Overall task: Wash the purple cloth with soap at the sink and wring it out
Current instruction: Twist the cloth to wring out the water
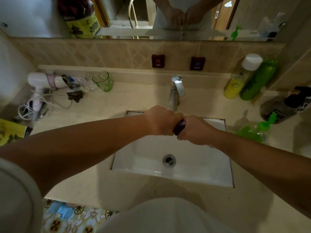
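Both fists, left hand and right hand, clamp the mostly hidden purple cloth over the sink.

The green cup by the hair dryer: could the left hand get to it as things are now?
Probably not yet: the left hand grips the purple cloth with the right hand. The countertop path toward the green cup looks free once it lets go.
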